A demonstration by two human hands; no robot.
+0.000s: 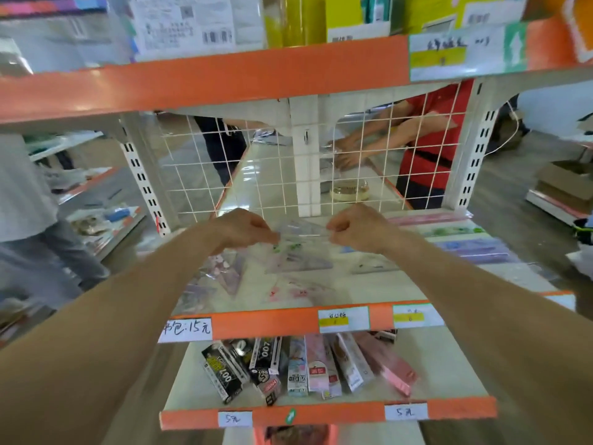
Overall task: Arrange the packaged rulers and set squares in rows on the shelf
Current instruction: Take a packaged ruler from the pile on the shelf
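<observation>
The clear set square packet [301,232] hangs in the air just in front of the wire grid [256,175], above the back part of the shelf [266,320], stretched between two hands. Its long axis runs side to side, parallel to the wire grid, and it lies nearly flat. The triangle's tip seems to point toward the grid, though the film is too glossy to be sure. The left hand [245,228] pinches one end and the right hand [354,228] pinches the other, fingers [269,235] curled in against the thumbs on the film. Holding it by both ends likely keeps the floppy wrapper taut and level, so it can be squared to the grid before it goes down in a row.

In front of the grid, nearer the person, loose set squares [298,263] lie at mixed angles, some overlapping, not yet in rows. Further right along the grid, ruler packs [465,244] lie side by side with their long axes parallel to it, already forming a neat row. Below the grid's shelf, a lower shelf [321,412] carries boxed items [288,364] leaning together. Behind the grid, another person [346,149] has both hands on the far side.
</observation>
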